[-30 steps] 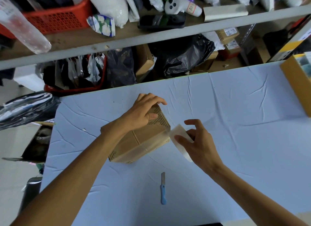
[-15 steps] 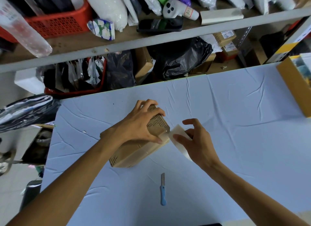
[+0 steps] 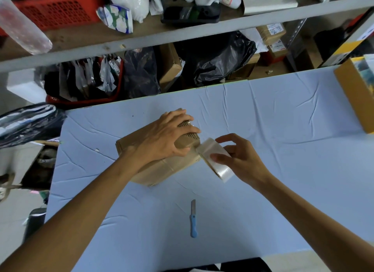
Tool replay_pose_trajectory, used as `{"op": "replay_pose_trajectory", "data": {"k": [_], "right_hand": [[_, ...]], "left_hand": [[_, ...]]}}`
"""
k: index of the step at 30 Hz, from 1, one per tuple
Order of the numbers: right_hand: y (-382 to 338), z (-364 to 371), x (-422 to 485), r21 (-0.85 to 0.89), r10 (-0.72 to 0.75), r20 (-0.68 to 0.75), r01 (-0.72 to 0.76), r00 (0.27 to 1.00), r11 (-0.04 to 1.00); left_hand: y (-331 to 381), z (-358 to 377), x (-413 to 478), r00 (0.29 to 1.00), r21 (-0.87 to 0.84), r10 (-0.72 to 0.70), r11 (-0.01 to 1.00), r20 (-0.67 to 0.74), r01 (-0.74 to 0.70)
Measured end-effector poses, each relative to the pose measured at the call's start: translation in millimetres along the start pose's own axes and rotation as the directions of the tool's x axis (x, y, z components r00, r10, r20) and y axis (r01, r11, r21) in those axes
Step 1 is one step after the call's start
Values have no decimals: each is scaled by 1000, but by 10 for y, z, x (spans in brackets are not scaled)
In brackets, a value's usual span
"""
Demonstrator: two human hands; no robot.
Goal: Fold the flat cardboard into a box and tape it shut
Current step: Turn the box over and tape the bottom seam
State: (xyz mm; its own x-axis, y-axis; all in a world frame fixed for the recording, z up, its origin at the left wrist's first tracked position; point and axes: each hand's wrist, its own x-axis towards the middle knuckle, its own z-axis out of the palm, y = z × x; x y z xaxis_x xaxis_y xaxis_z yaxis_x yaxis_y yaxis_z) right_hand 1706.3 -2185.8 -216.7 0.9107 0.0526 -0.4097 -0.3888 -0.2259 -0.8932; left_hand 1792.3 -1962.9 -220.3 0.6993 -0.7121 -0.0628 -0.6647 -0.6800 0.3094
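Note:
A small brown cardboard box point(image 3: 162, 170) lies folded on the light blue table point(image 3: 283, 130), its right end raised a little. My left hand point(image 3: 164, 138) lies over its top and presses down near the right end, fingers curled around the corrugated edge. My right hand point(image 3: 240, 160) holds a roll of clear tape point(image 3: 215, 158) against the box's right end, thumb on the roll. A strip of tape runs from the roll onto the box's corner.
A small blue-handled knife point(image 3: 193, 219) lies on the table in front of the box. A yellow-brown carton point(image 3: 356, 97) stands at the right edge. Cluttered shelves point(image 3: 141, 39) with bags, boxes and a red basket point(image 3: 54, 10) rise behind the table's far edge.
My left hand slid along the box's top toward its right end and now presses there. My right hand kept the tape roll at the box's right end.

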Motion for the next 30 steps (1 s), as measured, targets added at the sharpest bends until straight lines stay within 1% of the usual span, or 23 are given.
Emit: {"op": "replay_pose_trajectory", "data": {"k": [4, 6, 9, 11, 13, 14, 15, 16, 17, 19, 22, 24, 27, 30], "right_hand": [[-20, -42, 0, -62, 44, 48, -41, 998, 997], [-42, -70, 17, -44, 72, 43, -70, 996, 997], [-52, -85, 48, -48, 113, 46, -111, 992, 993], [-7, -51, 54, -112, 125, 10, -123, 992, 986], [100, 3, 42, -222, 172, -58, -181, 983, 958], [145, 6, 25, -226, 202, -86, -217, 975, 950], [178, -6, 10, -181, 219, -101, -235, 970, 955], [198, -20, -6, -110, 218, -101, -228, 971, 967], [187, -41, -10, -56, 187, -79, -191, 979, 980], [140, -78, 0, -18, 84, 11, -83, 996, 996], [103, -156, 26, -76, -56, 113, 65, 992, 995], [127, -225, 38, -104, -74, 106, 85, 992, 991], [206, -279, 68, -148, -13, 94, 27, 995, 989], [287, -218, 119, -225, 148, 64, -130, 987, 966]], "left_hand": [[31, 51, -24, 998, 20, 28, 999, 53, -29], [52, 57, -29, 998, 22, 16, 1000, 64, -18], [69, 15, -18, 995, 83, 31, 996, 92, -38], [61, -18, -19, 996, 106, 25, 994, 91, -34], [53, -37, -5, 997, 112, 3, 994, 83, -13], [63, -45, 21, 996, 127, 0, 992, 87, -11], [80, -53, 53, 995, 147, 2, 989, 100, -17], [92, -59, 82, 993, 161, 1, 987, 114, -19], [83, -71, 107, 994, 159, -9, 987, 106, -9], [27, -97, 113, 997, 123, -39, 992, 63, 31], [-46, -74, 100, 997, 74, -56, 996, 43, 53], [-29, -27, 99, 997, 65, -59, 996, 58, 55], [-2, 20, 107, 997, 75, -52, 996, 57, 48], [11, 39, 103, 997, 74, -56, 996, 56, 52]]}}
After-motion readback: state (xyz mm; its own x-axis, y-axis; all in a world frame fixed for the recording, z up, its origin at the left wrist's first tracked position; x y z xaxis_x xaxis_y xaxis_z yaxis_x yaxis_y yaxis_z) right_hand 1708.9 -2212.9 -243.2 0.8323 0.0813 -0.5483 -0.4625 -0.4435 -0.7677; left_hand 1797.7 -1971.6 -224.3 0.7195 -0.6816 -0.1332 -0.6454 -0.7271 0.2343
